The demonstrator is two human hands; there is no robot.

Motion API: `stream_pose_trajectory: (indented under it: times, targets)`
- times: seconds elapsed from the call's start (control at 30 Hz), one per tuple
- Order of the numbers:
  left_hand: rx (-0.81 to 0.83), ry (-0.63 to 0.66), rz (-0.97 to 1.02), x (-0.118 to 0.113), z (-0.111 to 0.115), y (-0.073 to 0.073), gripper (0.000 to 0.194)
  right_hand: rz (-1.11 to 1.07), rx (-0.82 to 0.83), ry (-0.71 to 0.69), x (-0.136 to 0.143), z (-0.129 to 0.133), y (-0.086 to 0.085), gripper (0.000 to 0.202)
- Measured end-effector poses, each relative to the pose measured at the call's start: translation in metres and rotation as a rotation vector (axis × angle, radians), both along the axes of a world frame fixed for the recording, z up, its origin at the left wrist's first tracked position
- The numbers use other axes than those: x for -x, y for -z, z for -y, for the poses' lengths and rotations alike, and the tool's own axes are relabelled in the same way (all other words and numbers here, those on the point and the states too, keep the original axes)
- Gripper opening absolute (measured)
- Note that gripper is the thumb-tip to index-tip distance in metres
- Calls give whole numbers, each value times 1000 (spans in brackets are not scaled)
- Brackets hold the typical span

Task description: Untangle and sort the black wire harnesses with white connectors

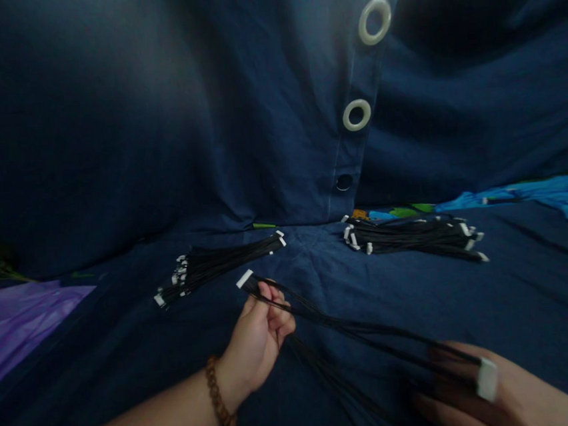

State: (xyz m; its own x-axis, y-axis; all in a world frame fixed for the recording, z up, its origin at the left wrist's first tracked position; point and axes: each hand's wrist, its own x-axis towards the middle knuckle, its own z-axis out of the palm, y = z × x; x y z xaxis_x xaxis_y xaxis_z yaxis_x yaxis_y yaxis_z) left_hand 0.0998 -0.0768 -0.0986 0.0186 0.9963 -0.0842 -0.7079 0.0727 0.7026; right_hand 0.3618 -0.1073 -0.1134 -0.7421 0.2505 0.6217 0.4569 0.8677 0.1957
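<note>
Left hand: the left hand sits near the middle of the blue cloth, fingers curled together and clamped on one end of a black cable harness.
Left wrist: a brown bead bracelet circles it.
Harness in hand: thin black wires with a white connector at each end – 1 connector sticks out just above the left fingers, the other lies at the right hand.
Harness position: stretched between the 2 hands, lifted off the cloth, running from centre toward the near right corner.
Right hand: the right hand is at the near right edge, blurred; it holds the harness end by the connector, though how its fingers close I cannot tell exactly.
Loose wires: further black strands hang below the stretched harness toward the near edge.
Left bundle: a pile of like harnesses lies on the cloth just beyond the left hand.
Right bundle: a 2nd pile lies farther right, well apart from the 1st.
Backdrop: a draped blue curtain with 2 white eyelet rings – upright behind both piles.
Far edges: purple sheet at left, bright blue fabric at right.
</note>
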Motion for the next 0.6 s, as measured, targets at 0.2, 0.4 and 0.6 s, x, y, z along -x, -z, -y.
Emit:
stream_pose_trajectory:
  times: [0.2, 0.4, 0.6]
  targets:
    - [-20, -7, -10, -1, 2, -1, 18, 63, 20, -6, -14, -15, -16, 26]
    - [-41, -12, -20, -1, 2, -1, 19, -63, 267, 103, -26, -21, -17, 25]
    - [-48, 13, -64, 0, 3, 1, 9, -190, 514, 387, -31, -38, -20, 19]
